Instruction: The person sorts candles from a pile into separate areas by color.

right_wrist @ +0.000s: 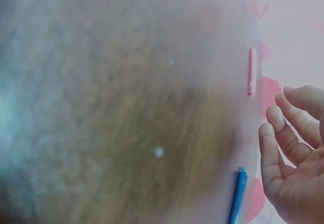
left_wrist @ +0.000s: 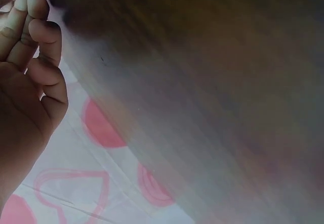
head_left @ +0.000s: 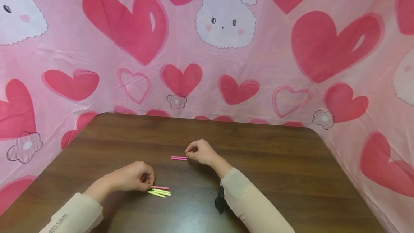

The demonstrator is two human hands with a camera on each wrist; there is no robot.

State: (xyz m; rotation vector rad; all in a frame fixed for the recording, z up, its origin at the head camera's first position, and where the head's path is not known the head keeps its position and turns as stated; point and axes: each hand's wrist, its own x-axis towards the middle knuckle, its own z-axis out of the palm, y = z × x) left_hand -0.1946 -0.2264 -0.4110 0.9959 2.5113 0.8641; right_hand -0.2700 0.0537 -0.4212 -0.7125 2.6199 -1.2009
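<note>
Head view shows a pink stick (head_left: pixel 179 158) lying flat on the brown surface (head_left: pixel 275 161), a little beyond the middle, with the right hand (head_left: pixel 201 151) at its right end; the fingertips are curled down and seem to pinch or touch that end, though the contact itself is too small to be sure of. Nearer the person, a small cluster of sticks (head_left: pixel 160 191), one pink and a few yellow-green, lies just beside the left hand (head_left: pixel 133 177), whose fingers are bent inward with their tips next to the cluster's left ends; I cannot tell whether they grip one. Judging from this, the step in hand is the handling of single sticks, one apart from the group. A next move would call for a fine pinch on a thin, light piece that can roll or slip on the smooth wood. Both wrist views are blurred; the right one shows a pink stick (right_wrist: pixel 250 72) and a blue one (right_wrist: pixel 238 196) near relaxed fingers (right_wrist: pixel 283 133). A pink cloth with hearts and rabbits (head_left: pixel 226 46) hangs behind and around the surface.
</note>
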